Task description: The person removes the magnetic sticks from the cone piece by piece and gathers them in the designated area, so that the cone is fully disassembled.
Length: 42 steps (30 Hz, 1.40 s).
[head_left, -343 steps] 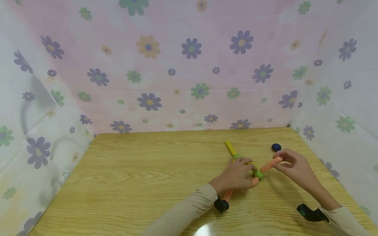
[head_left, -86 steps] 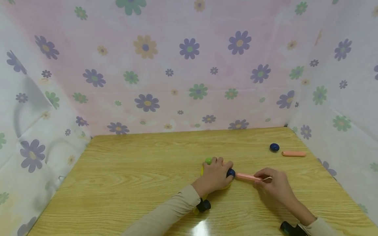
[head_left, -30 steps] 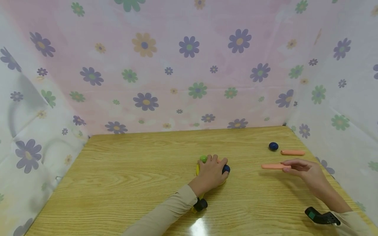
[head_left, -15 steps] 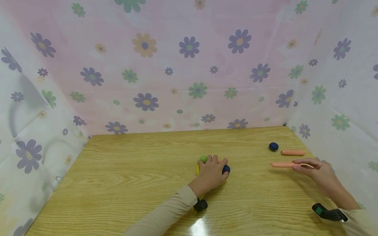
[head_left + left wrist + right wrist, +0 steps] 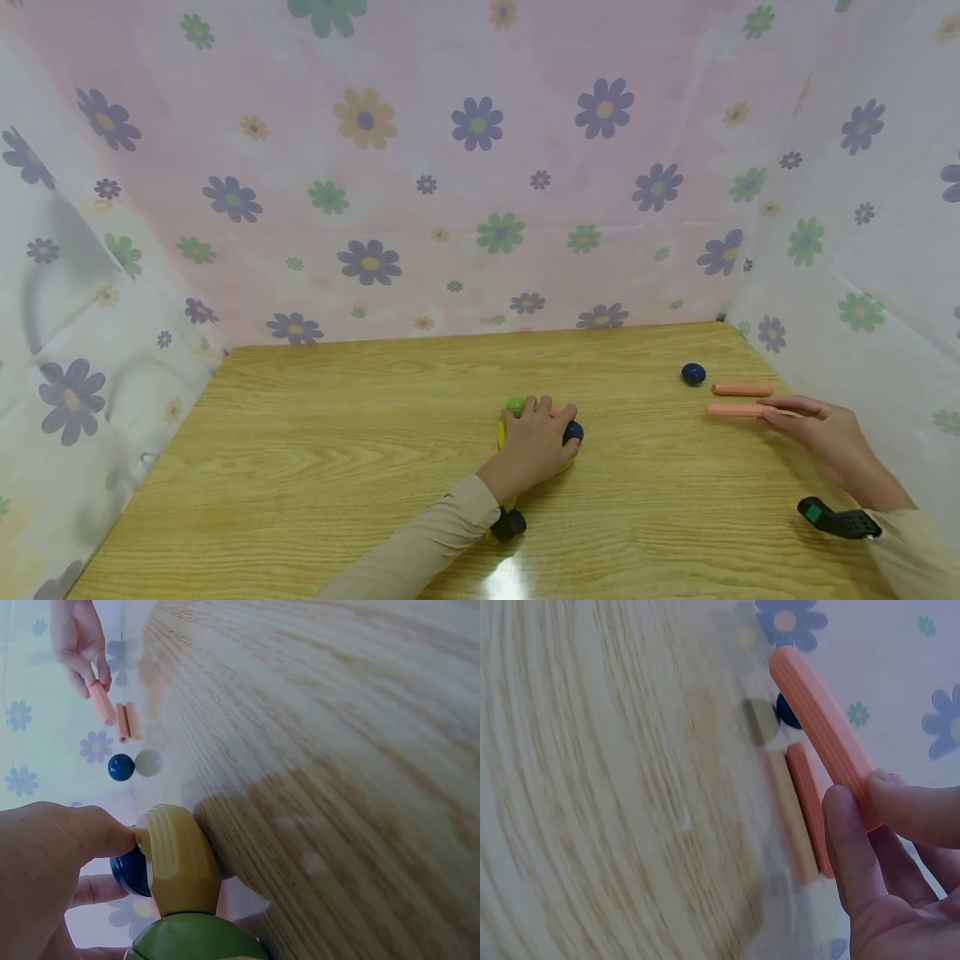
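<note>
A pink rod [image 5: 821,727] is pinched at one end by the right hand [image 5: 825,433], just beside a second rod [image 5: 741,389] on the table [image 5: 337,467]. The left hand [image 5: 534,442] is curled over a cluster [image 5: 176,862] of yellow, green and blue pieces. With so short a pinch, the rod could tip out and knock the second rod or the blue ball [image 5: 693,373] away.

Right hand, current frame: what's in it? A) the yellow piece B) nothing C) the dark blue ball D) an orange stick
D: the right hand pinches one orange stick by its end between thumb and fingers. A second orange stick lies on the table just beyond it, next to the dark blue ball.
</note>
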Motion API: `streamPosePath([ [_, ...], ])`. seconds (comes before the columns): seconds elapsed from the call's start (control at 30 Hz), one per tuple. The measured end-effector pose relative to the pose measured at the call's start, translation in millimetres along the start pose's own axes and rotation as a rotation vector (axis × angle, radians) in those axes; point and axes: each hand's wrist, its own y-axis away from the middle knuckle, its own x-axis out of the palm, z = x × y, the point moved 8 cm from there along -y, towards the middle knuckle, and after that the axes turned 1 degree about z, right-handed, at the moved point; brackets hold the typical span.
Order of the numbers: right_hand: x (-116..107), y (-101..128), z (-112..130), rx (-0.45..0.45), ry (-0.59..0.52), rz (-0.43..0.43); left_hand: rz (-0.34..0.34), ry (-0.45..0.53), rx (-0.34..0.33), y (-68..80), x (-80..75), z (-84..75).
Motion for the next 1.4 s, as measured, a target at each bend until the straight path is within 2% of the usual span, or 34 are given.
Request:
streamPosePath([
  [0.03,-2,-1,-2,0.002,0.006,-0.002,0.000,0.000,0.000,0.2,0.3,0.0],
  [0.07,0,-2,-2,-0.023,0.043,0.042,0.002,0.000,-0.001,0.4,0.6,0.0],
  [0.2,-4,-3,-5,-0.072,0.244,0.044,0.001,0.006,0.001,0.5,1.5,-0.5],
  [0.23,-3,-3,-6,-0.089,0.240,0.073,0.000,0.005,0.003,0.6,1.8,-0.8],
  [0.27,-6,-3,-6,-0.107,0.303,0.053,-0.001,0.006,0.005,0.6,2.0,-1.0],
  [0.3,-13,-2,-9,-0.080,0.327,-0.008,-0.002,0.004,0.006,0.7,2.2,-1.1],
  [0.43,-25,-5,-14,-0.056,0.403,-0.087,-0.005,0.002,0.009,1.0,2.3,-1.0],
  [0.47,-30,-5,-14,-0.043,0.438,-0.137,-0.004,0.002,0.009,1.1,2.0,-0.8],
  [0.53,-32,-9,-14,-0.040,0.438,-0.144,-0.003,0.002,0.008,1.2,1.3,-0.3],
  [0.77,-30,-14,3,-0.113,0.646,-0.207,0.027,0.005,-0.001,0.4,0.7,2.5],
  [1.03,-24,-15,11,-0.160,0.712,-0.243,0.077,0.036,-0.045,-1.1,3.1,8.2],
  [1.4,-12,-15,14,-0.166,0.729,-0.183,0.112,0.029,-0.094,-1.3,2.0,10.7],
])
